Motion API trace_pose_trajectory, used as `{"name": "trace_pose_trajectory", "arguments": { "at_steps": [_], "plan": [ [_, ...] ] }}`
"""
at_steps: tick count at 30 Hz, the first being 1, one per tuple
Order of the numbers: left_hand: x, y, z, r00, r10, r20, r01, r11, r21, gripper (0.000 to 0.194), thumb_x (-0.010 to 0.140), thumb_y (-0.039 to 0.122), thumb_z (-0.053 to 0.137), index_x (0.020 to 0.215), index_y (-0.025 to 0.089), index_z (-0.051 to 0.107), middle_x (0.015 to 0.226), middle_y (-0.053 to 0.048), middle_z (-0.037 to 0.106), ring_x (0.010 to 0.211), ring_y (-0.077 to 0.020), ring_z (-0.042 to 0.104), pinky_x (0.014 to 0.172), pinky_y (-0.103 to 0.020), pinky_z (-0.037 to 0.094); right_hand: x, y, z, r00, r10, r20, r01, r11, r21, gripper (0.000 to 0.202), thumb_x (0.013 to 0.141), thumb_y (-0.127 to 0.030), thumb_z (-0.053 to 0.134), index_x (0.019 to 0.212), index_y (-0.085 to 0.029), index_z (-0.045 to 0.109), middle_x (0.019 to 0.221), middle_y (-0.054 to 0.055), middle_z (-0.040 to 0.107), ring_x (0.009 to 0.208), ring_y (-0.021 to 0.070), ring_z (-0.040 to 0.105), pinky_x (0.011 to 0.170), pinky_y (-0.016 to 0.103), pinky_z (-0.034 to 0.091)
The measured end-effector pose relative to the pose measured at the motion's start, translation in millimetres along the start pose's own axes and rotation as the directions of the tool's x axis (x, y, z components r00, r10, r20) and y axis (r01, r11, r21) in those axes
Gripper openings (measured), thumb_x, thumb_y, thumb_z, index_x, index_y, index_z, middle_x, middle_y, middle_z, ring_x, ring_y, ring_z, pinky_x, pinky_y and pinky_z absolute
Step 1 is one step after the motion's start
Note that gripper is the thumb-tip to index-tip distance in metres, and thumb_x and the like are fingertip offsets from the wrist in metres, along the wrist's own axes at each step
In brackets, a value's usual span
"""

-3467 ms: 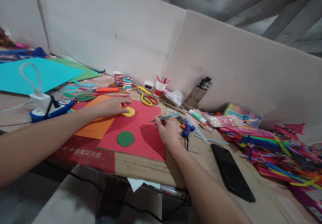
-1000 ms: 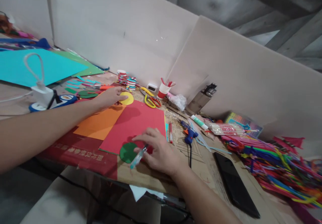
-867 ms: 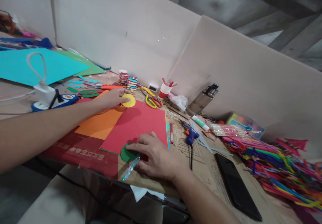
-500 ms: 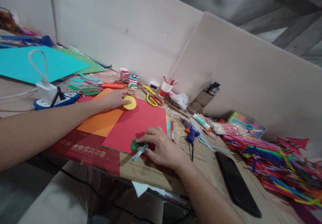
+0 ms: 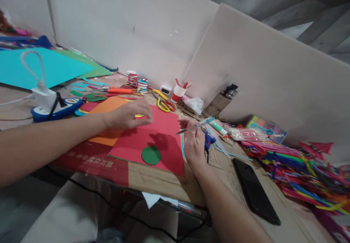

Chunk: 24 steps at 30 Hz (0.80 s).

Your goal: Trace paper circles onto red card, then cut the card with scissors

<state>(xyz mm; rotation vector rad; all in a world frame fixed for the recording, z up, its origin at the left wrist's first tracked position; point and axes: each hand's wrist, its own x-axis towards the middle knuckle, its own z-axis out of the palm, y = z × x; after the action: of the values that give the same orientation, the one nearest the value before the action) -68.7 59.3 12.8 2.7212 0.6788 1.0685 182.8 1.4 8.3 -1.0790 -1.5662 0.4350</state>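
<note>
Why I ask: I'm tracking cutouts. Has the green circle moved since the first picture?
Yes: the green circle has shifted right, closer to the black phone.

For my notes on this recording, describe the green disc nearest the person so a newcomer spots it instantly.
On the brown cardboard work surface, find the large rectangular red sheet. Near its front edge lies the flat, round green disc, fully in view. The yellow disc lies farther back, mostly hidden by the left hand.
</note>
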Motion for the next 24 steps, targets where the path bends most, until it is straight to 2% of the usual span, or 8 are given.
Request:
{"name": "trace_pose_trajectory", "arguments": {
  "at_steps": [1,3,6,8,12,15,19,24],
  "plan": [
    [-1,13,-1.8,0.984,0.143,0.102,-0.131,0.985,-0.115,0.017,0.091,0.028,0.058,0.085,0.022,0.072,0.089,-0.007,0.075,0.09,-0.0183,0.066,0.09,-0.031,0.048,1,1,-1,1.0,0.004,-0.029,-0.004,1.0,-0.024,0.052,0.098,-0.058,0.035,0.095,-0.019,0.069,0.085,0.005,0.063,0.079,0.0175,0.059,0.07,0.03,0.046],
    [-3,33,-3.0,0.913,0.332,0.235,-0.264,0.923,-0.278,0.015,0.09,0.02,0.059,0.094,0.023,0.073,0.095,-0.008,0.076,0.091,-0.0177,0.069,0.086,-0.028,0.05,2,3,-3,0.999,0.03,-0.04,-0.033,0.997,-0.075,0.055,0.098,-0.06,0.032,0.099,-0.019,0.07,0.079,0.003,0.06,0.072,0.0167,0.057,0.066,0.029,0.045],
    [-6,46,0.3,0.827,0.43,0.363,-0.332,0.894,-0.302,0.022,0.088,0.021,0.063,0.108,0.023,0.072,0.109,-0.012,0.075,0.1,-0.0217,0.07,0.088,-0.032,0.049,2,6,-4,0.996,0.093,0.009,-0.092,0.992,-0.088,0.057,0.097,-0.063,0.034,0.102,-0.019,0.069,0.067,0.0,0.056,0.06,0.0153,0.056,0.058,0.028,0.044],
    [-7,43,3.2,0.807,0.428,0.407,-0.343,0.901,-0.267,0.024,0.088,0.022,0.062,0.11,0.024,0.072,0.111,-0.012,0.075,0.101,-0.0232,0.07,0.088,-0.034,0.049,2,7,-3,0.992,0.115,0.049,-0.112,0.992,-0.064,0.056,0.096,-0.063,0.037,0.103,-0.018,0.069,0.066,0.0,0.058,0.059,0.0156,0.059,0.059,0.028,0.045],
    [-7,34,4.9,0.823,0.384,0.419,-0.318,0.922,-0.222,0.022,0.09,0.02,0.059,0.107,0.024,0.073,0.106,-0.011,0.076,0.097,-0.0223,0.07,0.088,-0.035,0.047,0,8,0,0.99,0.109,0.086,-0.105,0.993,-0.045,0.055,0.097,-0.062,0.038,0.102,-0.017,0.069,0.069,0.002,0.064,0.063,0.0163,0.064,0.063,0.028,0.047],
    [-6,37,6.6,0.863,0.309,0.4,-0.235,0.946,-0.224,0.019,0.088,0.023,0.065,0.105,0.026,0.073,0.102,-0.009,0.076,0.095,-0.0212,0.069,0.09,-0.034,0.046,0,9,1,0.989,0.103,0.109,-0.098,0.994,-0.046,0.056,0.096,-0.062,0.038,0.099,-0.017,0.07,0.069,0.002,0.064,0.064,0.0163,0.064,0.063,0.028,0.047],
    [-3,47,13.7,0.87,0.243,0.429,-0.122,0.949,-0.29,0.036,0.078,0.032,0.078,0.113,0.026,0.071,0.114,-0.01,0.072,0.105,-0.0231,0.065,0.094,-0.032,0.046,0,9,2,0.988,0.087,0.13,-0.079,0.995,-0.066,0.056,0.095,-0.063,0.039,0.092,-0.017,0.072,0.073,0.004,0.066,0.067,0.0163,0.063,0.064,0.028,0.046],
    [-3,49,18.9,0.884,0.213,0.416,-0.083,0.948,-0.308,0.021,0.082,0.02,0.07,0.102,0.025,0.071,0.109,-0.008,0.071,0.102,-0.0207,0.064,0.091,-0.03,0.047,-1,8,3,0.988,0.081,0.135,-0.069,0.993,-0.092,0.057,0.096,-0.062,0.039,0.091,-0.016,0.072,0.072,0.005,0.066,0.066,0.016,0.062,0.064,0.028,0.045]
  ]
}}
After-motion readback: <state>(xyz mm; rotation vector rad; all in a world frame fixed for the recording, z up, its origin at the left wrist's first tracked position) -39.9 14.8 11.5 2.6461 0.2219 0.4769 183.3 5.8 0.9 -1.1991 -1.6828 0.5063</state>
